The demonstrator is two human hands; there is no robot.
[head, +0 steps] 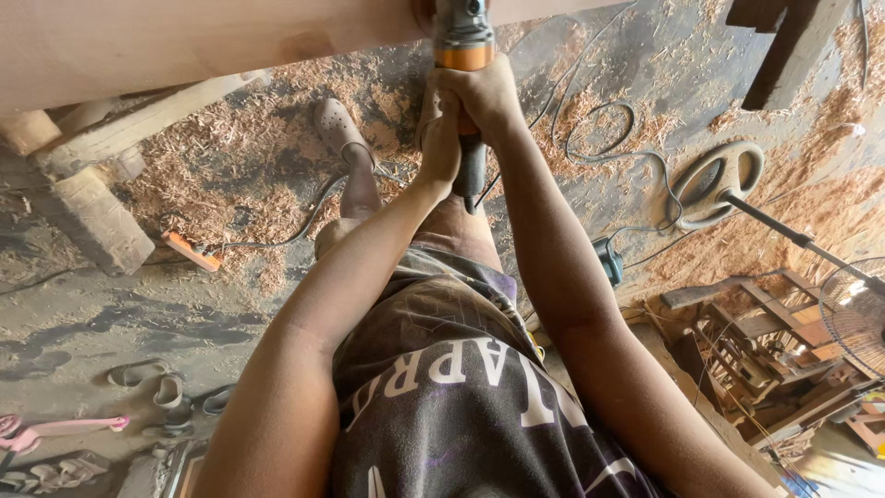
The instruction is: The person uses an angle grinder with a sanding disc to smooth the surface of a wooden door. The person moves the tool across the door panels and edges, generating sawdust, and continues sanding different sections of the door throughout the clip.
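Your two hands stack on the power sander (pixel 464 55) — right hand (pixel 484 97) clenched high on the body just below its orange band, left hand (pixel 440 138) wrapped lower round the dark grip. The tool's long axis runs straight away from you, its head against the pale wooden panel (pixel 184 41) ahead.

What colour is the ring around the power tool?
Orange, on the power tool, seen clearly in the head view.
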